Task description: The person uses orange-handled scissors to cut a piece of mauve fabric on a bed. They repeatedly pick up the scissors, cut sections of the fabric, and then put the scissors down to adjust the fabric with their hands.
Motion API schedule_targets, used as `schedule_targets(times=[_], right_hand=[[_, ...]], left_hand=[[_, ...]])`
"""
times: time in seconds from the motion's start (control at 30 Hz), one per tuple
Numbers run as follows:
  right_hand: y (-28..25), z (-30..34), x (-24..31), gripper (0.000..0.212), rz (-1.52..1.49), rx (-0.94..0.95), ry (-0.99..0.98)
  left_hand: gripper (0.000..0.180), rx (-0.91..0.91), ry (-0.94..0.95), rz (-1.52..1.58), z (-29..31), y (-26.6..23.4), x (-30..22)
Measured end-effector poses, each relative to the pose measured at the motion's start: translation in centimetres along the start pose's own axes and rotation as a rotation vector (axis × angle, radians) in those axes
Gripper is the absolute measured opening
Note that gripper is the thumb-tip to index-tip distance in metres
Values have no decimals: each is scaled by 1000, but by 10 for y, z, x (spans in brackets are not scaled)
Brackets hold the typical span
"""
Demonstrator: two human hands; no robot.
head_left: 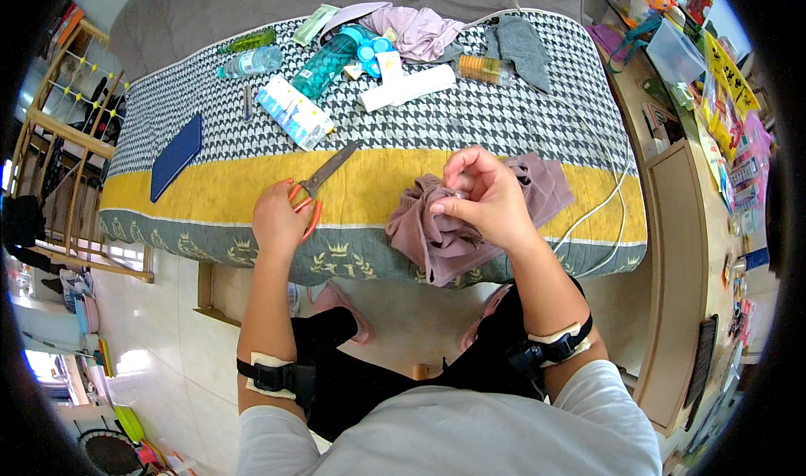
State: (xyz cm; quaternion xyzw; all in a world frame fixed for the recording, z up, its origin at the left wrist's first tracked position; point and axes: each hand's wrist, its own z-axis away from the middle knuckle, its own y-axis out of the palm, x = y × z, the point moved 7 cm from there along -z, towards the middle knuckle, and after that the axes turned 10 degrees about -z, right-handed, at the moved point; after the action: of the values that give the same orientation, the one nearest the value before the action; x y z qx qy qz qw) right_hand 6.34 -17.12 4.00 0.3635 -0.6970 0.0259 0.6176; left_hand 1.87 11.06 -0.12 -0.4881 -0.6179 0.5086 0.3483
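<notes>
My left hand (279, 217) is closed around the orange-red handles of a pair of scissors (323, 174), which rest on the bed's yellow band with the dark blades aimed away to the right. My right hand (491, 197) is pinched, thumb against fingers, above a crumpled mauve cloth (437, 239). Something tiny and pale shows at those fingertips, too small to name. The cloth lies bunched at the front edge of the bed, part of it hanging over and part spreading right behind my wrist.
On the patterned bed (218, 123) lie a dark blue flat case (177, 157), a white-and-blue packet (294, 113), a teal bottle (323, 66), a clear bottle (252, 62), a white box (409, 88) and grey cloth (520, 52). A white cable (620, 192) runs down the right side.
</notes>
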Motion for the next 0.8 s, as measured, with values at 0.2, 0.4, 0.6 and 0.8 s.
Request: schedule_targets(times=[0.2, 0.4, 0.6, 0.8], right_hand=[[5, 4, -6, 36, 92, 10, 41], [12, 6, -6, 35, 207, 50, 15], [9, 11, 14, 30, 572, -49, -141], [22, 27, 13, 19, 726, -77, -39]], left_hand=[[17, 269, 177, 1013, 19, -35, -99], [14, 695, 162, 1380, 35, -24, -149], [9, 770, 112, 1473, 34, -20, -153], [9, 524, -11, 1509, 27, -9, -140]])
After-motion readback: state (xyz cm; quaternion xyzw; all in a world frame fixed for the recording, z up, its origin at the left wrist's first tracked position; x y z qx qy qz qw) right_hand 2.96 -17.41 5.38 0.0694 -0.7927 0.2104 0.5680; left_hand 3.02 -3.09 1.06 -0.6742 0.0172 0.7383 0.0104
